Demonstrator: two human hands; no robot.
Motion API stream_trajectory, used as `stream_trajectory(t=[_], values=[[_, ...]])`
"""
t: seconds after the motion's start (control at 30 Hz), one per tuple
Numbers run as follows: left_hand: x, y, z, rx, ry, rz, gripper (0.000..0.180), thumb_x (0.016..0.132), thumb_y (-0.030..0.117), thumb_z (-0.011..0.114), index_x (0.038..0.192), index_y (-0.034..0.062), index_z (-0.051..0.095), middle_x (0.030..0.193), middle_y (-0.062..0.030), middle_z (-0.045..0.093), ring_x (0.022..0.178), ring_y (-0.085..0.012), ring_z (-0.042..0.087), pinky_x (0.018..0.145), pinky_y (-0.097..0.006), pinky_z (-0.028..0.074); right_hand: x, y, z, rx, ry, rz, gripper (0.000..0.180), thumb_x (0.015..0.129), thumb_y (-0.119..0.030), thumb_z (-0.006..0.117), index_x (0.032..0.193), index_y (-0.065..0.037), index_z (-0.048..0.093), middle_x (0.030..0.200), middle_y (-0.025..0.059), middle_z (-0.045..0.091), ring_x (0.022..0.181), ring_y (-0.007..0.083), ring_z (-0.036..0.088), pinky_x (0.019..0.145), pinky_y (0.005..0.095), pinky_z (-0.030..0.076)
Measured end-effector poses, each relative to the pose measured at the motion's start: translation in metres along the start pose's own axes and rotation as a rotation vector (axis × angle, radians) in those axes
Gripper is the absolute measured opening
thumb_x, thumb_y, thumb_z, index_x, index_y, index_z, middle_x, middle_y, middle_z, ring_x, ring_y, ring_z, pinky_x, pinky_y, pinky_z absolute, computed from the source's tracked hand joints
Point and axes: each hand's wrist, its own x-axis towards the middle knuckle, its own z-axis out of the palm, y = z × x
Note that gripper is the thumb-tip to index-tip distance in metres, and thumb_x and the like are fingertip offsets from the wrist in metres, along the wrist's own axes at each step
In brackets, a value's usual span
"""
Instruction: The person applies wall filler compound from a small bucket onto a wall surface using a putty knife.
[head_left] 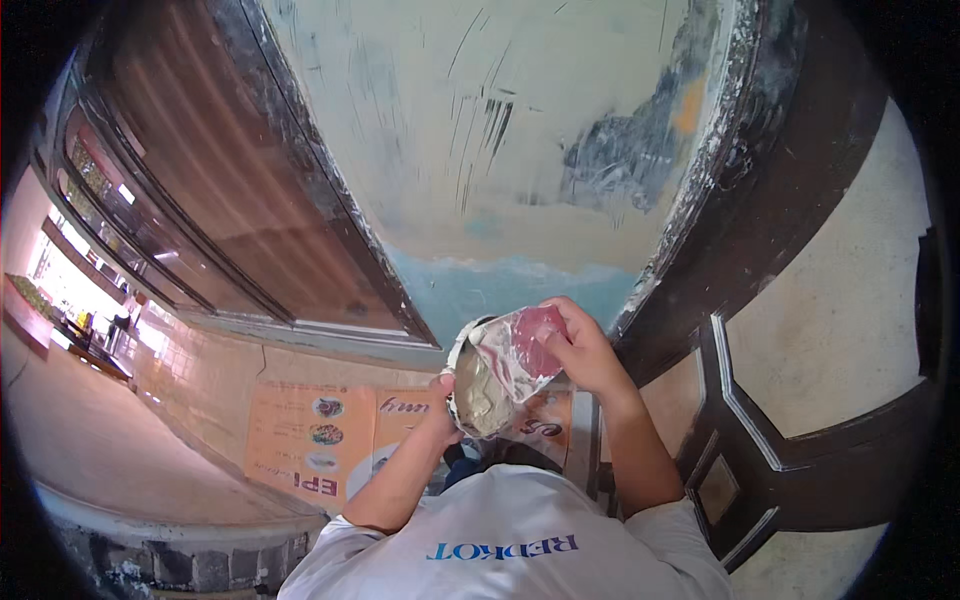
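My left hand [441,408] is closed on the side of a round tub [457,352], its rim smeared with white. A thick greyish-cream paste [484,403] lies inside the tilted tub. In my right hand [590,352], the fingers pinch a flat pinkish-red spreader [541,334], thumb on its near face. White paste coats the spreader's left part, which reaches over the tub's opening. Whether its edge touches the paste or the rim, I cannot tell. The fingers behind the tub and the spreader are hidden.
Ahead stands a scratched, patchy pale-green wall panel [470,110] with a blue lower band. A brown panelled door [215,150] is at the left, dark woodwork [790,475] at the right. Orange printed sheets [300,430] lie on the floor below my hands.
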Motion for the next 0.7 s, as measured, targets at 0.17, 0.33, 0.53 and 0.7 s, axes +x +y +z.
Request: stream_trajectory(t=[0.17,0.33,0.53,0.7], values=[[0.01,0.0,0.008,-0.338,-0.087,0.071,0.089,0.077,0.075,0.047,0.142,0.0142,0.04,0.14,-0.0109,0.046,0.125,-0.0334,0.048,0.103,-0.052,0.039,-0.008,-0.016,-0.008,0.126,0.025,-0.095,0.018,0.092,-0.001,0.052,0.109,-0.003,0.05,0.099,0.0016,0.06,0.09,0.0076,0.057,0.082,0.0244,0.045],[0.015,0.004,0.007,-0.434,-0.114,0.054,0.092,0.076,0.077,0.044,0.142,0.0129,0.039,0.14,-0.0127,0.046,0.125,-0.0349,0.047,0.103,-0.053,0.039,-0.006,-0.017,-0.034,0.13,0.109,-0.119,0.019,0.093,-0.003,0.049,0.112,-0.003,0.05,0.101,0.0038,0.061,0.089,0.0096,0.059,0.078,0.0256,0.048],[0.024,0.01,-0.005,-0.43,-0.175,0.111,0.092,0.079,0.076,0.043,0.142,0.0092,0.037,0.14,-0.0144,0.046,0.125,-0.0329,0.048,0.104,-0.049,0.04,0.009,-0.029,-0.048,0.333,0.427,-0.146,0.027,0.097,-0.009,0.044,0.123,-0.004,0.044,0.111,0.0083,0.058,0.093,0.019,0.063,0.073,0.0333,0.056],[0.016,0.042,-0.015,-0.53,-0.248,0.161,0.088,0.077,0.072,0.049,0.14,0.0112,0.041,0.14,-0.0143,0.045,0.125,-0.035,0.047,0.102,-0.052,0.041,0.048,-0.103,-0.065,-0.296,0.669,-0.463,0.029,0.099,-0.018,0.046,0.125,-0.005,0.045,0.108,0.011,0.06,0.094,0.02,0.063,0.071,0.0321,0.053]])
